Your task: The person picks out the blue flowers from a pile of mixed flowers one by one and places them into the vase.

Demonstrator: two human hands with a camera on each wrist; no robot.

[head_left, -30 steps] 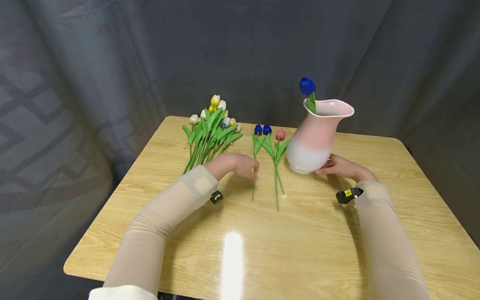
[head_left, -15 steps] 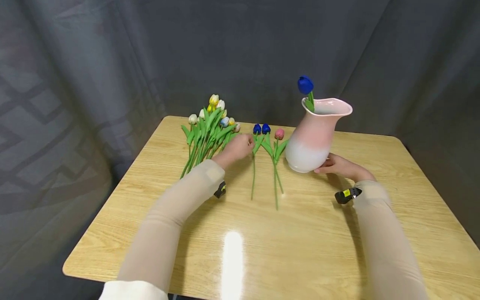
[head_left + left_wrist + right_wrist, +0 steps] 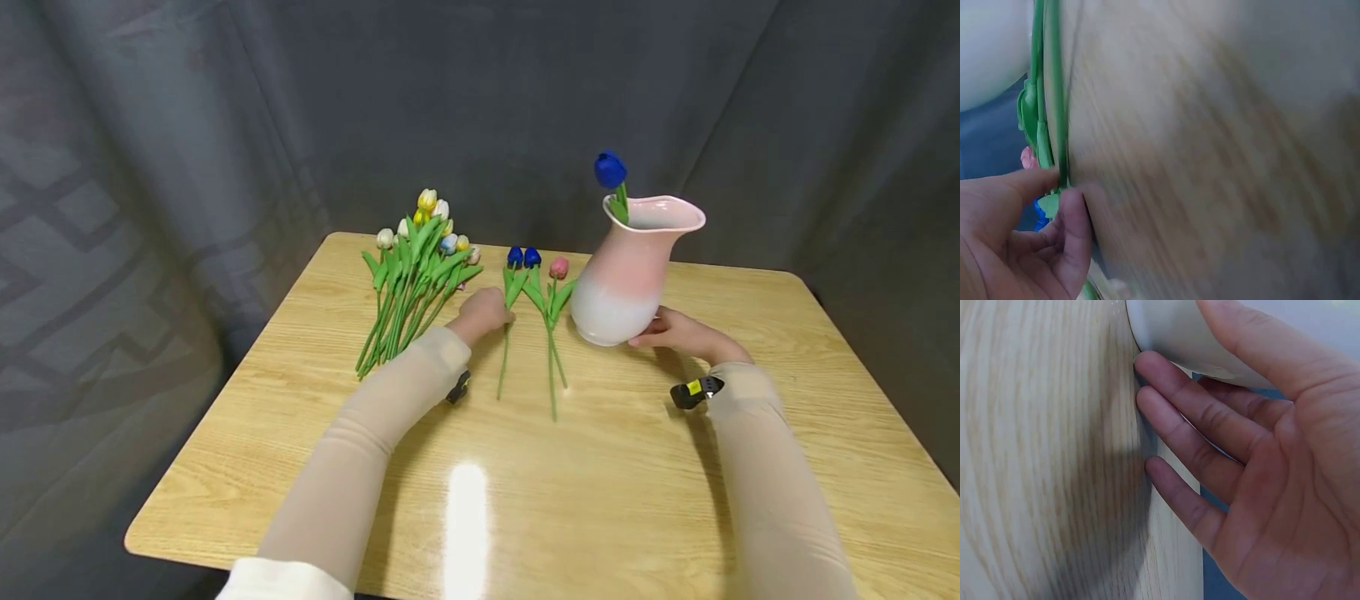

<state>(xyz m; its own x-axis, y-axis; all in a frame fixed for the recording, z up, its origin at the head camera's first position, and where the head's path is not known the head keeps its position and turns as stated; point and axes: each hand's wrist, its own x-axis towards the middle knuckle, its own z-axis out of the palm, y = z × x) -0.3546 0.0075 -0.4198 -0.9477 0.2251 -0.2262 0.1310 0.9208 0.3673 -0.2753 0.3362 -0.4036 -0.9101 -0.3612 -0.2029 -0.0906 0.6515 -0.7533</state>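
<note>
My left hand (image 3: 483,313) pinches the green stem of a blue tulip (image 3: 515,257) lying on the table, just below its leaves. The left wrist view has the thumb and fingertips of this hand (image 3: 1029,237) at the stem (image 3: 1057,94). Right of it lie another blue tulip (image 3: 532,257) and a pink tulip (image 3: 559,267), their stems crossing. A pink-and-white pitcher-shaped vase (image 3: 630,275) stands upright, holding one blue tulip (image 3: 611,171). At the vase's lower right side rests my right hand (image 3: 686,335). Its fingers (image 3: 1194,422) lie loosely extended beside the base in the right wrist view.
A heap of white, yellow and pale blue tulips (image 3: 420,267) covers the back left of the wooden table (image 3: 600,492). Dark curtains (image 3: 480,108) hang behind it. Each wrist wears a small black camera, such as the right one (image 3: 696,392).
My left hand went back toward the leaves, then came down onto the blue tulip's stem, whose lower end shifted slightly left. My right hand and the vase stayed in place.
</note>
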